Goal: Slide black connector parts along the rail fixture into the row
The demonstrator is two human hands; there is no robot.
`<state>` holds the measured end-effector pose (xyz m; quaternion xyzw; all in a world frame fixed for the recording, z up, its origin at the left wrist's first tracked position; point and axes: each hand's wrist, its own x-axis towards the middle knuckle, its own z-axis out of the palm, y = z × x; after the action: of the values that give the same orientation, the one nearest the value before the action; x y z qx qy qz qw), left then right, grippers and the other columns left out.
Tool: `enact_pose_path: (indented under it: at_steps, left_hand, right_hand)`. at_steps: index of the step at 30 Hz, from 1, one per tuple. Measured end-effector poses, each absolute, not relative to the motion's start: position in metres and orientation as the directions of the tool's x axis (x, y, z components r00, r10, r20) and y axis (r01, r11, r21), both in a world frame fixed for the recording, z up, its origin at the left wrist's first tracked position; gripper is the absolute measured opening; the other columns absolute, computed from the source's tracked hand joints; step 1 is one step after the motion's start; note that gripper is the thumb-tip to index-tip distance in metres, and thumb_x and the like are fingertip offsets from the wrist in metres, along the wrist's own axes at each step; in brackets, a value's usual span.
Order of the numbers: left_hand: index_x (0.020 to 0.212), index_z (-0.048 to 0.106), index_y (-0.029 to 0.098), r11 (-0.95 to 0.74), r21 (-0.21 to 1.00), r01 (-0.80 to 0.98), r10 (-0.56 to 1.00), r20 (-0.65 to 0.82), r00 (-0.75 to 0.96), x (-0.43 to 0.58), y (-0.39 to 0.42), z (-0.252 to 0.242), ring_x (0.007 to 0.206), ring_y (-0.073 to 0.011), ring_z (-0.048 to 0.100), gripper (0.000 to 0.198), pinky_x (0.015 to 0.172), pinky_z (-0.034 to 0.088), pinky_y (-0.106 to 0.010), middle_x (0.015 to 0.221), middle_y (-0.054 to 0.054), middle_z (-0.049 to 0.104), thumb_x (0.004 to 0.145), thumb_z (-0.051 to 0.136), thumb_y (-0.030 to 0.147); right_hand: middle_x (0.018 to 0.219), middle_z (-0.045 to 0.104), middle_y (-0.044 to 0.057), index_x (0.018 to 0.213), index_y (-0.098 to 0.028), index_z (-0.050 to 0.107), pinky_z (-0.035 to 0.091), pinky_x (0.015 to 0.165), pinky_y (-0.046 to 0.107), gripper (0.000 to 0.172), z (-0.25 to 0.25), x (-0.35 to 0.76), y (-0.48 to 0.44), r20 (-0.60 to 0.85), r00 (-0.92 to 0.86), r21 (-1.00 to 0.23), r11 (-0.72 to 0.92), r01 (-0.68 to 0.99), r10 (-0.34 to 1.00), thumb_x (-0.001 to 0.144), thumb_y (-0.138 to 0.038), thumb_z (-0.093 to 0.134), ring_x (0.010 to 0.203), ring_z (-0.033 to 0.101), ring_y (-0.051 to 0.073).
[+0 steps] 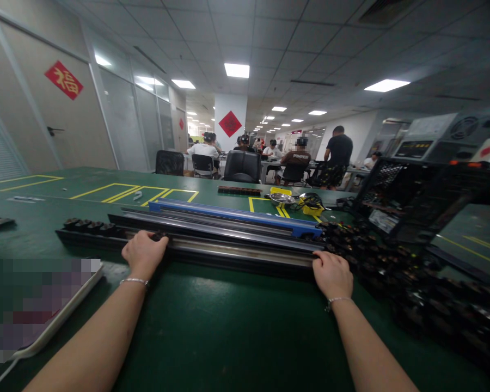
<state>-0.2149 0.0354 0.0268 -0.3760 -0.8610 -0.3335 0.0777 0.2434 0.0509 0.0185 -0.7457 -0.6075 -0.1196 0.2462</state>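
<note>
A long metal rail (237,251) on a black base lies across the green table (212,321) in front of me. My left hand (144,252) is curled over its left part, fingers closed on the rail. My right hand (332,274) grips the rail's right end, fingers closed over its near edge. Both wrists wear thin bracelets. Behind the rail lie more black rails and a blue-edged rail (237,214). Small black parts (84,224) sit in a row on the left end of the black base.
A heap of small black parts (416,283) covers the table at right, beside a black plastic crate (408,196). A metal bowl (282,198) and yellow items stand farther back. A white device (61,318) lies at left. Several people sit at desks behind.
</note>
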Motion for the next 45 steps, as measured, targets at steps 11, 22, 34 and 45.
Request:
enact_pose_path:
  at_steps: [11,22,34,45]
  left_hand:
    - [0.092,0.062,0.015,0.477,0.484,0.734,0.620,0.406,-0.671,-0.209,0.035,0.028,0.101,-0.0304,0.057,0.041,0.094,0.034,-0.042,0.098,-0.015,0.066,0.067,0.053,0.046]
    - [0.089,0.060,0.016,0.444,0.414,0.795,0.673,0.431,-0.601,-0.201,0.037,0.026,0.099,-0.0289,0.057,0.038,0.101,0.026,-0.042,0.093,-0.013,0.066,0.067,0.054,0.047]
    - [0.088,0.060,0.016,0.426,0.412,0.805,0.682,0.438,-0.585,-0.201,0.038,0.024,0.097,-0.0282,0.059,0.039,0.100,0.029,-0.040,0.091,-0.013,0.067,0.066,0.053,0.047]
    - [0.084,0.057,0.019,0.397,0.437,0.807,0.706,0.417,-0.573,-0.194,0.038,0.025,0.096,-0.0282,0.059,0.033,0.103,0.024,-0.044,0.091,-0.011,0.067,0.066,0.051,0.046]
  right_hand:
    - [0.116,0.062,0.001,0.104,-0.026,0.067,0.042,0.086,0.037,0.038,0.017,0.243,0.052,0.480,0.234,-0.223,-0.141,0.965,0.846,0.080,-0.024,0.037,0.107,0.046,0.023]
    - [0.118,0.062,0.000,0.106,-0.026,0.067,0.043,0.087,0.038,0.039,0.020,0.241,0.049,0.471,0.239,-0.226,-0.146,0.963,0.849,0.082,-0.024,0.036,0.108,0.046,0.023]
    - [0.115,0.063,0.002,0.104,-0.026,0.068,0.043,0.087,0.038,0.038,0.020,0.242,0.051,0.473,0.243,-0.240,-0.142,0.960,0.847,0.081,-0.023,0.038,0.107,0.046,0.023]
    - [0.115,0.063,0.000,0.102,-0.027,0.068,0.043,0.085,0.037,0.037,0.020,0.241,0.051,0.484,0.247,-0.232,-0.149,0.961,0.840,0.080,-0.023,0.038,0.107,0.047,0.022]
